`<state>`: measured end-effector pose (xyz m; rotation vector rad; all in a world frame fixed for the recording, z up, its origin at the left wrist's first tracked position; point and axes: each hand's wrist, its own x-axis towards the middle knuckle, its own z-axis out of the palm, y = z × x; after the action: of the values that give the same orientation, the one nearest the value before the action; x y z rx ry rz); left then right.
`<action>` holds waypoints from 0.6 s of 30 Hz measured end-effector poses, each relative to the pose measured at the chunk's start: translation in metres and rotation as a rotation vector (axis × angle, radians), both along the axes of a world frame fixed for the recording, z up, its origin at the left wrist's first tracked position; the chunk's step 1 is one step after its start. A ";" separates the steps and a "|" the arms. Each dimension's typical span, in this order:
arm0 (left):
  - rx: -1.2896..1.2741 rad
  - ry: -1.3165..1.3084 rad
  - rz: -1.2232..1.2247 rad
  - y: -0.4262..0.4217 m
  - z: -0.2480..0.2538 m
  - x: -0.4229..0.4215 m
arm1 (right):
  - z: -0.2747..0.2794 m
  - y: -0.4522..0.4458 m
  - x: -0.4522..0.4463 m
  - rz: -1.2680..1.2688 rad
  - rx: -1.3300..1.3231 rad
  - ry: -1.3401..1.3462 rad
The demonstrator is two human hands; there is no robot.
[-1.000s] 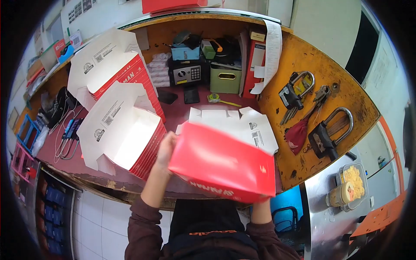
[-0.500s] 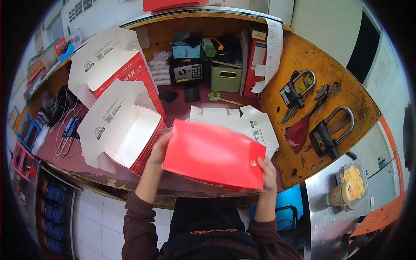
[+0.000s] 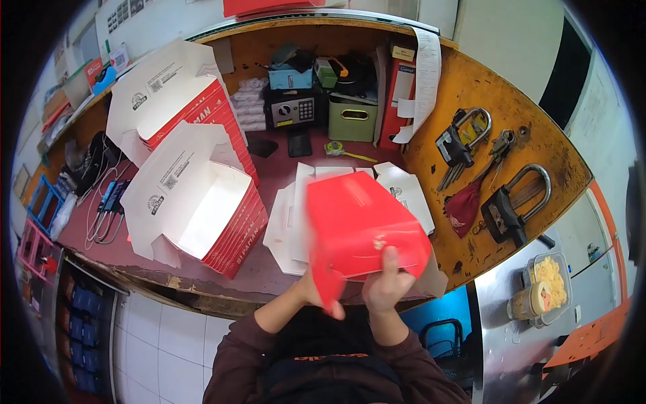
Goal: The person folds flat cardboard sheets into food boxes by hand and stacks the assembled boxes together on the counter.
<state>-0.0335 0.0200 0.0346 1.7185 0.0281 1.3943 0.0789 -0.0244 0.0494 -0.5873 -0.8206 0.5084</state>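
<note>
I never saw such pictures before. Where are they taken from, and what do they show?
There is no machine here: these are a person's bare hands. All pictures come from one camera worn on the head, looking forward and down. The right hand grips a glossy red cardboard box, partly folded; the left hand, partly hidden, is at its lower left. On the dark red tabletop are white cardboard blanks and, to the left, two stacks of red-and-white open boxes.

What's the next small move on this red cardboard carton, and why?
On the red cardboard carton, I'd probably fold the lower-left flap inward with the left hand: the flap juts down, unfolded, while the right hand has its thumb on the carton.
</note>
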 end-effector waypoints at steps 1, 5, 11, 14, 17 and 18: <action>0.320 0.152 0.444 -0.001 0.002 0.005 | 0.000 0.003 -0.007 0.004 0.000 0.000; -0.204 -0.060 0.314 -0.003 0.015 0.005 | 0.021 0.006 -0.002 -0.004 -0.084 0.141; -0.243 0.125 0.322 0.025 0.020 -0.033 | 0.017 0.008 0.076 1.158 -0.032 0.446; -0.072 0.153 0.476 0.021 0.021 -0.026 | 0.016 0.004 0.051 0.329 -0.224 0.120; -0.201 -0.014 0.259 0.011 0.016 -0.005 | -0.018 0.013 -0.001 -0.214 -0.220 -0.070; -0.202 -0.014 0.258 0.007 0.013 0.004 | -0.025 0.017 -0.013 -0.252 -0.126 0.047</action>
<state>-0.0299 0.0271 0.0475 1.5770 0.3827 1.5330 0.0660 -0.0073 0.0243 -0.7806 -0.6615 0.3431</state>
